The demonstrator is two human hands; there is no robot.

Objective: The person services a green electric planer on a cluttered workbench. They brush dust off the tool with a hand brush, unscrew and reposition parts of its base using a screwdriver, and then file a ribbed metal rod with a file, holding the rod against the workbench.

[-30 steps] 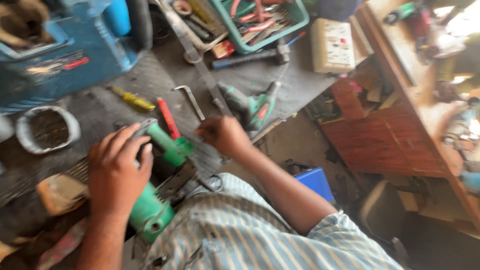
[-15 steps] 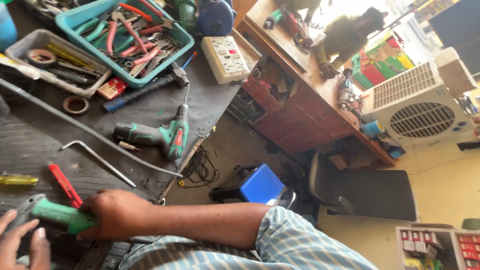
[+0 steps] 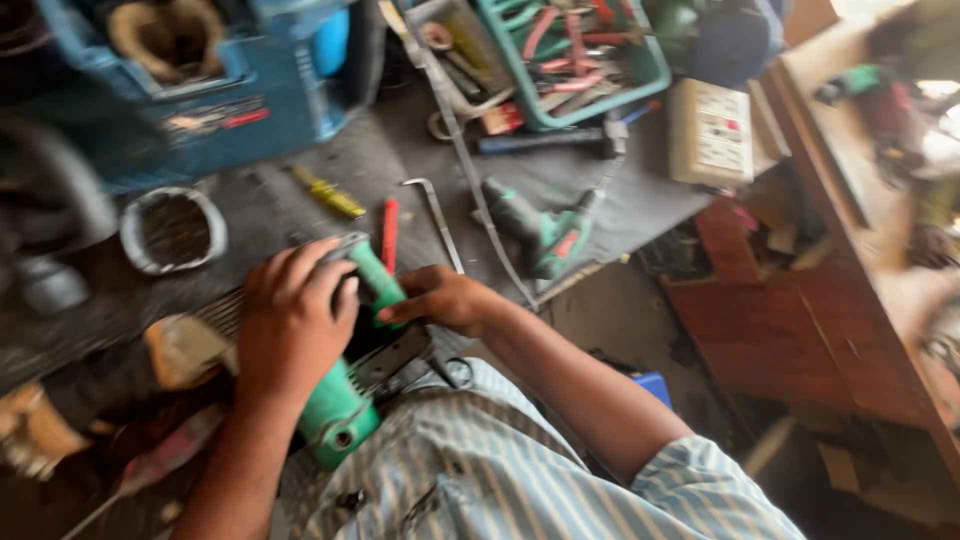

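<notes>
**Both hands on the green power tool**

Big blue plastic case [image 3: 215,95] sits beyond the left hand [image 3: 290,325], which wraps over the green tool [image 3: 345,395]. Right hand [image 3: 445,298] grips its smooth green side handle. The cordless drill [image 3: 540,232] lies past the right hand. View swung back down since half a second ago; blurry.

Bench layout, head view.
A power tool [image 3: 345,395] is held at the near bench edge between the left hand [image 3: 290,325] and the right hand [image 3: 445,297]. A round tin [image 3: 172,230] is placed to the left; a cordless drill [image 3: 540,232] to the right. A tool tray [image 3: 570,55] is set behind, with a socket box [image 3: 712,132] beside it.
</notes>
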